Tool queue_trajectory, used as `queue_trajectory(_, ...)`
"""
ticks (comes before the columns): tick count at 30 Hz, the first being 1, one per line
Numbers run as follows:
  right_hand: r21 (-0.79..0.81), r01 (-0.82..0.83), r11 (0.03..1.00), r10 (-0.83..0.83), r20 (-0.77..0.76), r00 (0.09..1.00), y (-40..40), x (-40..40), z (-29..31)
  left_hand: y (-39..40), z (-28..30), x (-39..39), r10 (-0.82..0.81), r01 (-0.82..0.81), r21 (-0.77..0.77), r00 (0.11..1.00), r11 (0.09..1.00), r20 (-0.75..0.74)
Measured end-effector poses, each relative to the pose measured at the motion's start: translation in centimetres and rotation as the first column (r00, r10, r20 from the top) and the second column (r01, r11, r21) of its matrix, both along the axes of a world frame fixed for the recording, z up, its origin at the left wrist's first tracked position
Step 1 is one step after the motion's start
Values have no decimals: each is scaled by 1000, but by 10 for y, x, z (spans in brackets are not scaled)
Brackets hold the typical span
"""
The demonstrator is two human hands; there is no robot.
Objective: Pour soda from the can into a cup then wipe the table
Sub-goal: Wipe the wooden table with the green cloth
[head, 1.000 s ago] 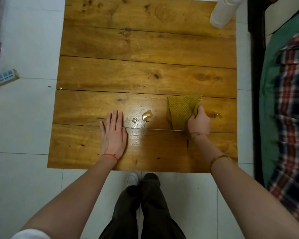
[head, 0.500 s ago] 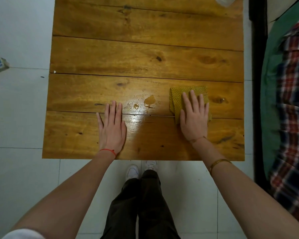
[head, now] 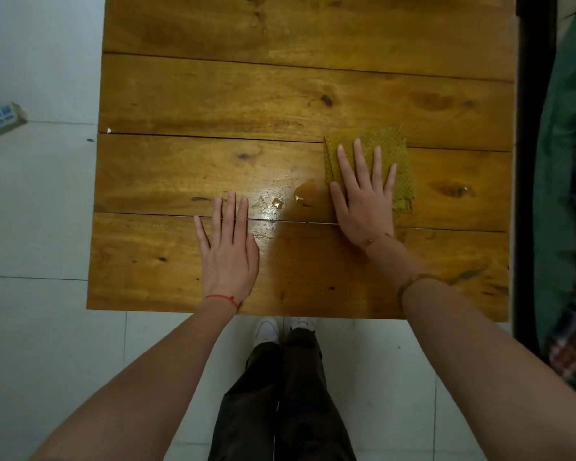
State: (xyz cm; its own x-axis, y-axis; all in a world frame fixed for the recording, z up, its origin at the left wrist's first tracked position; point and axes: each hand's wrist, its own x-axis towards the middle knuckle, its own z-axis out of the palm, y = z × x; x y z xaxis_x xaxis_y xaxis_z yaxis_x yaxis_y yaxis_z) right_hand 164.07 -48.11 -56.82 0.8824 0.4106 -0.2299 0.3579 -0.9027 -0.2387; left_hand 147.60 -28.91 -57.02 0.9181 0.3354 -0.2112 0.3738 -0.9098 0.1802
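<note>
two hands lie flat on the wooden plank table. the right hand presses a folded yellow-green waffle-weave cloth against the tabletop, fingers straight and spread, nothing gripped. the left hand rests palm down on the bare wood, fingers extended and close together. a soda puddle sits just left of the cloth, with a smaller droplet between it and the left fingertips. a further droplet lies right of the cloth. neither can nor cup is in view.

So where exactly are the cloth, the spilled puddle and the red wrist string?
cloth (head: 399, 151): head view, bare weave beyond the fingertips.
puddle (head: 305, 193): head view, middle of the larger wet patch.
red string (head: 221, 297): head view, on the left wrist.
</note>
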Motion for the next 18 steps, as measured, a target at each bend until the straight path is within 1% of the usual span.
queue_trajectory(2,1,-46,999,46,13,999,3,-13,1,-1,2,0,4,-4,-3,1000,1000,4)
queue_trajectory(7,0,-283,959,283,-27,959,-8,-65,8,-2,3,1,6,-6,12,1000,1000,-5)
queue_trajectory(10,-4,-352,936,352,-40,935,-18,-62,9,-2,4,1,11,-11,10,1000,1000,-9)
queue_trajectory(12,-10,-326,945,325,-29,945,-15,-45,8,-1,4,0,8,-8,13,1000,1000,-10)
queue_trajectory(16,2,-79,997,79,-25,997,24,-24,4,-2,4,1,11,-11,8,1000,1000,-4)
queue_trajectory(17,-6,-48,999,48,-25,999,34,-28,5,-2,4,1,12,-12,9,1000,1000,-2)
queue_trajectory(18,-8,-56,998,56,-31,998,41,-35,5,-1,4,1,16,-16,6,1000,1000,0)
